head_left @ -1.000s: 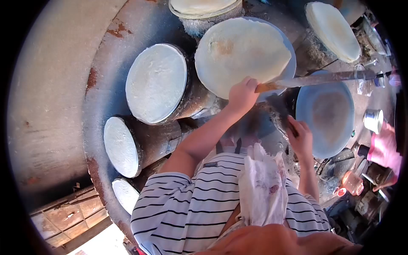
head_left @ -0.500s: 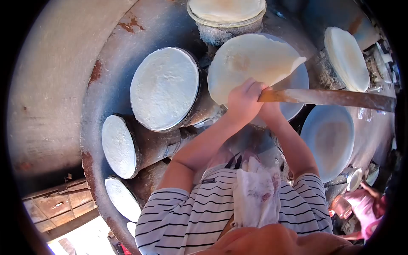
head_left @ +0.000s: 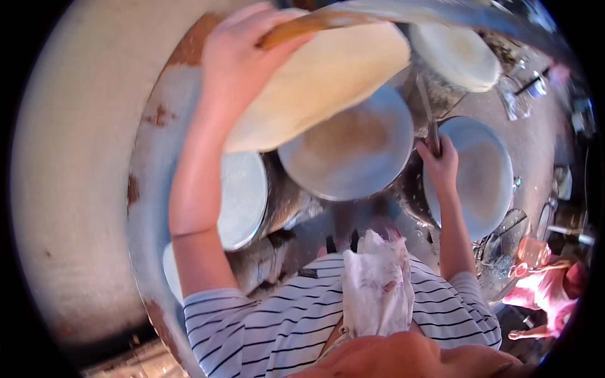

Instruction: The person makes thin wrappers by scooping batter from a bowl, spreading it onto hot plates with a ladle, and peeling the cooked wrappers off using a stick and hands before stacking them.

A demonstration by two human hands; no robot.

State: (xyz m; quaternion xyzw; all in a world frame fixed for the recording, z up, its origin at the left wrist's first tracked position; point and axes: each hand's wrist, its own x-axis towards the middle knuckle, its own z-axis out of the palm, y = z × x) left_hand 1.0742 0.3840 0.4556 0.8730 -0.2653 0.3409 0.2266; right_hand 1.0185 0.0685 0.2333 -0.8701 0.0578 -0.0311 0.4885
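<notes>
My left hand (head_left: pixel 242 47), raised at the upper left, is closed round the end of a long wooden stick (head_left: pixel 315 24). A large thin round pancake (head_left: pixel 328 75) hangs below the stick, slanting across the view; whether my fingers also pinch it is unclear. Beneath it lies a bare round griddle (head_left: pixel 346 142) with a brownish middle. My right hand (head_left: pixel 441 157) is closed on the handle of a long narrow blade (head_left: pixel 425 101), pointing away from me. It is over the left edge of another bare griddle (head_left: pixel 472 176).
A pale round sheet covers a griddle (head_left: pixel 242 198) at my left, partly behind my forearm. Another pale pancake (head_left: pixel 457 57) lies at the upper right. The curved metal surround (head_left: pixel 148 208) edges the left side. A person in pink (head_left: pixel 548 293) is at the lower right.
My hands, together before, are now apart. The left has moved up and left with the stick, and the pancake has come off the middle griddle. The right has moved right, its blade now visible.
</notes>
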